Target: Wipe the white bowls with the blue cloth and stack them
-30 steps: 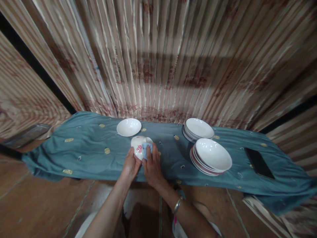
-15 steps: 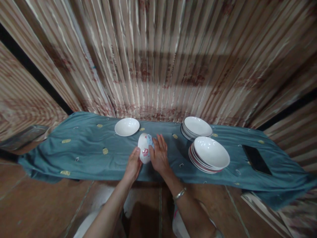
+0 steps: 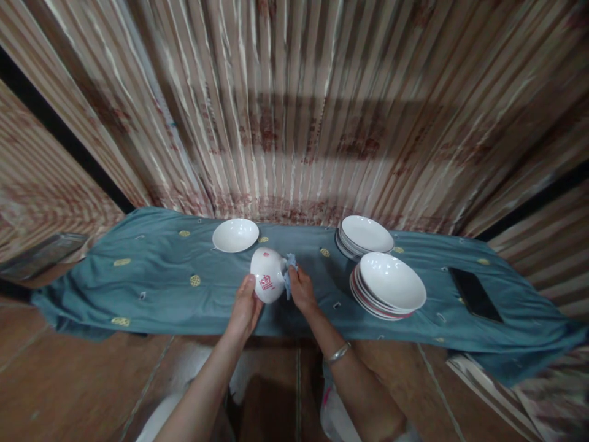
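My left hand [image 3: 247,305] grips the rim side of a white bowl [image 3: 267,276] with red printing on its outside. The bowl is tipped on its side above the cloth, its foot turned to the right. Pinched in my right hand [image 3: 301,288] is a crumpled light-blue cloth [image 3: 289,276], held against the foot of the bowl. The inside of the bowl is hidden from view. Beyond it, a shallow white bowl [image 3: 235,236] stands on the table at the back left.
Stacked white plates [image 3: 367,234] stand at the back right, with a stack of white bowls [image 3: 392,282] in front. A black phone [image 3: 475,294] lies farther right on the teal tablecloth [image 3: 161,276]. A pleated curtain [image 3: 285,123] hangs behind the table.
My right hand has drawn back to the right, from the bowl's outer side to its foot, with the cloth. The bowl has turned, showing more of its red-printed side.
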Available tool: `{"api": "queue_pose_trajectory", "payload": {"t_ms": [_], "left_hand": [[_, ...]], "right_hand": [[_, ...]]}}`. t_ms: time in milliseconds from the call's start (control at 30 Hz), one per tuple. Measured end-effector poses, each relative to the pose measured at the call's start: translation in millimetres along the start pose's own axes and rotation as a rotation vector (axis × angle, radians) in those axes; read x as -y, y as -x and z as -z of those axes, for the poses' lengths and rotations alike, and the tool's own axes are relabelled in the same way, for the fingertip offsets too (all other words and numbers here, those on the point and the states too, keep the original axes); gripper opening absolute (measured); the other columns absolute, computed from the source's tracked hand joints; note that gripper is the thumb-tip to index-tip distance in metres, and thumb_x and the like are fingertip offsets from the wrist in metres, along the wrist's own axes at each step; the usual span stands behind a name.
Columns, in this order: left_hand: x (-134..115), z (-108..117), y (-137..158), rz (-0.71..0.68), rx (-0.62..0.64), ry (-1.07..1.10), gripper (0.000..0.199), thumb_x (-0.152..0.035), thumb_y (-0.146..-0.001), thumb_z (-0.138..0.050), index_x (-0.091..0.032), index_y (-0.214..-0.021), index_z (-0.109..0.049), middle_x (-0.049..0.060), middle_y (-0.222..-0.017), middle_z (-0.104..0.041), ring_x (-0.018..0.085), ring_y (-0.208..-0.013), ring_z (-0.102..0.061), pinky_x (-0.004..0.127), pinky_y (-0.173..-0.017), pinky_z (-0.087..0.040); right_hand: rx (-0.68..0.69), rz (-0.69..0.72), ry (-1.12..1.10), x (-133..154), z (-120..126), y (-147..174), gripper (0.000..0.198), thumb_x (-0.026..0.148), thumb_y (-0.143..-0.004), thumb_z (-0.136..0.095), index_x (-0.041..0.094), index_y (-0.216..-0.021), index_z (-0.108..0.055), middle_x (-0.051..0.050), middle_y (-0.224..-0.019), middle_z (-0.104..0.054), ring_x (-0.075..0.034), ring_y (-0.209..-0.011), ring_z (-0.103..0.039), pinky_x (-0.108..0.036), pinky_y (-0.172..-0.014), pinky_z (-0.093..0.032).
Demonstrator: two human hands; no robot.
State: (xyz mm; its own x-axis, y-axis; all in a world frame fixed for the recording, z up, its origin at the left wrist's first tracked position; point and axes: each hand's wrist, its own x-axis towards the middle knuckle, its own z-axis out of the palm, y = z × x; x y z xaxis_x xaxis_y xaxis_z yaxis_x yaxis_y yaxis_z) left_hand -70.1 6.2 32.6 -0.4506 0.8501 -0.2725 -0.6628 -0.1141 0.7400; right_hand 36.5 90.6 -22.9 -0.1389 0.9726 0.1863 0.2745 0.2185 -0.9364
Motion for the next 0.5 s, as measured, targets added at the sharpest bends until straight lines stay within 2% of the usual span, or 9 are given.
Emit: {"api": "queue_pose_trajectory", "payload": {"t_ms": [133,233,367,500], "left_hand": [[0.8,1.6,-4.5,-0.023,-0.053,0.066,0.018,-0.025,-0.079,-0.067,-0.014,-0.091,-0.061,0.007,-0.085,-0.072,0.015,-0.07,-0.067,0.03,-0.075,-0.056],[-1.0,1.7,-6.9,-0.03,-0.069,0.105,0.011,-0.021,-0.084,-0.06,-0.013,-0.091,-0.061,0.005,-0.082,-0.072,0.014,-0.067,-0.066,0.029,-0.075,-0.056],[-5.6,0.1,-9.4,0.001,-0.126,0.168,0.018,-0.014,-0.091,-0.046,-0.011,-0.099,-0.062,0.005,-0.076,-0.071,0.012,-0.062,-0.065,0.03,-0.076,-0.057],[-9.0,-0.8,-13.7,0.029,-0.181,0.251,0.029,-0.013,-0.093,-0.04,-0.01,-0.115,-0.059,0.007,-0.077,-0.072,0.014,-0.063,-0.067,0.03,-0.075,-0.057]], "right_hand": [[-0.041,-0.118,-0.017,3.4,-7.5,8.1,0.04,0.046,-0.09,-0.037,0.021,-0.087,-0.067,-0.004,-0.08,-0.068,-0.021,-0.079,-0.064,-0.032,-0.075,-0.048],[-0.032,-0.137,-0.041,7.7,-11.4,14.1,0.04,0.046,-0.091,-0.036,0.02,-0.088,-0.066,-0.006,-0.082,-0.069,-0.022,-0.079,-0.064,-0.032,-0.075,-0.049],[-0.025,0.02,-0.055,10.6,-15.9,24.3,0.039,0.041,-0.094,-0.033,0.018,-0.106,-0.062,-0.01,-0.102,-0.068,-0.022,-0.097,-0.062,-0.037,-0.089,-0.048],[-0.012,0.237,0.145,9.0,-19.3,38.1,0.041,0.035,-0.095,-0.034,0.013,-0.123,-0.054,-0.017,-0.127,-0.056,-0.027,-0.125,-0.047,-0.047,-0.105,-0.038]]}}
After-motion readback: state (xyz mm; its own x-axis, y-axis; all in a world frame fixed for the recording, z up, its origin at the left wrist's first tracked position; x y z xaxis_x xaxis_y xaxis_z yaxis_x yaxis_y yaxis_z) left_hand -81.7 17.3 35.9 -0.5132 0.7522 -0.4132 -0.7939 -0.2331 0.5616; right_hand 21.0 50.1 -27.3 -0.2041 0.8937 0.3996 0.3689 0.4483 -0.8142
